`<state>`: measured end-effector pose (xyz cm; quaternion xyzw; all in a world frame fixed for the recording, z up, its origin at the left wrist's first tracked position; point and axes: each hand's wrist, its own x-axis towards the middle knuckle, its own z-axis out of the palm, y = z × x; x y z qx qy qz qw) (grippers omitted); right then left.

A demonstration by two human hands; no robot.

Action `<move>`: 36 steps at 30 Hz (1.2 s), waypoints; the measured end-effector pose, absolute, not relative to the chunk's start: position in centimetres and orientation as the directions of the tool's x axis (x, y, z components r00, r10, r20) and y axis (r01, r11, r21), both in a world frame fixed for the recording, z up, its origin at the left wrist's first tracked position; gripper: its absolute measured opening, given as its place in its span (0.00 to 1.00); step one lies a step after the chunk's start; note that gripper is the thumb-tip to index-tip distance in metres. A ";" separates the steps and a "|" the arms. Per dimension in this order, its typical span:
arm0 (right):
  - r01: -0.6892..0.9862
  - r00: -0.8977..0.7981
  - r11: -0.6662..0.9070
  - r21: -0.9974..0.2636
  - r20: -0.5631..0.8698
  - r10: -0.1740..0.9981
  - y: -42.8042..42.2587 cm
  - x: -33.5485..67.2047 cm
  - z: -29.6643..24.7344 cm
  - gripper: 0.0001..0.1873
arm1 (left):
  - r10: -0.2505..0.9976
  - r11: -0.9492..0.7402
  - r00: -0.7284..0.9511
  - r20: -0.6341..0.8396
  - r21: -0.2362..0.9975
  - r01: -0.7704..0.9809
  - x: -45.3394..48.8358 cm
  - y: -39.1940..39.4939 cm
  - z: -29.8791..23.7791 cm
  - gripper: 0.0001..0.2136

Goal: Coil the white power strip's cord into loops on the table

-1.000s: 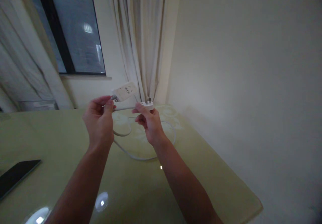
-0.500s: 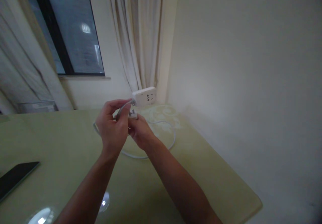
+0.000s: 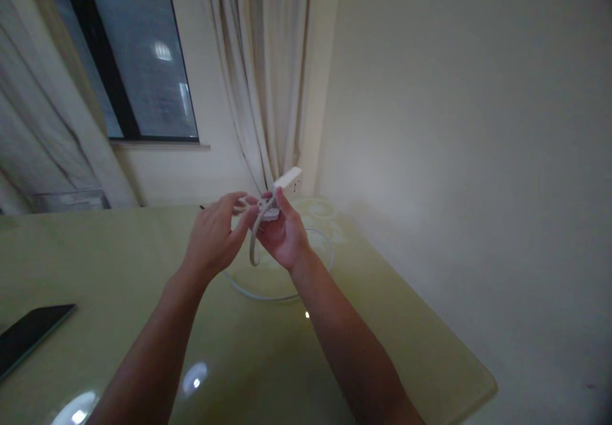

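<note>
A white power strip [image 3: 289,183] is raised above the table's far end, tilted, its sockets facing right. My right hand [image 3: 287,237] is closed around its near end, thumb on top, together with a white plug [image 3: 270,213]. From there a grey-white power cord [image 3: 255,243] bends down in a short loop between the hands. My left hand [image 3: 215,234] is just left of the plug, thumb and fingers closed around a stretch of the cord; blur partly hides the fingertips.
More cord lies in a wide curve on the pale green table [image 3: 268,355]. A dark flat device [image 3: 33,332] rests at the left edge. Behind stand curtains [image 3: 268,74] and a window [image 3: 143,62]; a bare wall [image 3: 454,157] borders the right side.
The power strip has shifted slightly right and turned, and my right hand now grips its near end with the plug. My left hand has moved a little left, and the cord loop hangs lower.
</note>
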<state>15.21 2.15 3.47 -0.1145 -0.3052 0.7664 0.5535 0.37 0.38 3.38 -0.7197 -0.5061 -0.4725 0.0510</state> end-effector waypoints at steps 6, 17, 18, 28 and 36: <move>-0.648 -0.421 -0.165 -0.744 0.168 0.892 2.3 16.4 3.3 0.27 | 0.800 -0.332 0.062 0.597 0.355 0.874 -0.2 0.9 3.0 0.26; -0.658 -0.189 0.058 -0.750 0.239 0.952 2.3 18.9 5.0 0.22 | 0.825 0.094 -0.224 0.520 0.265 0.960 -5.0 2.2 1.5 0.25; -0.678 -0.174 0.063 -0.733 0.243 0.954 2.2 19.2 5.3 0.20 | 0.815 0.122 -0.251 0.523 0.268 0.956 -5.6 2.4 1.0 0.24; -0.683 -0.068 0.214 -0.698 0.353 0.933 0.7 20.4 7.0 0.10 | 0.797 0.223 -0.340 0.500 0.279 0.934 -10.0 4.3 -5.2 0.21; -0.612 0.004 0.329 -0.719 0.414 0.910 0.2 19.8 7.2 0.13 | 0.837 0.296 -0.383 0.391 0.264 0.918 -11.0 4.5 -8.0 0.21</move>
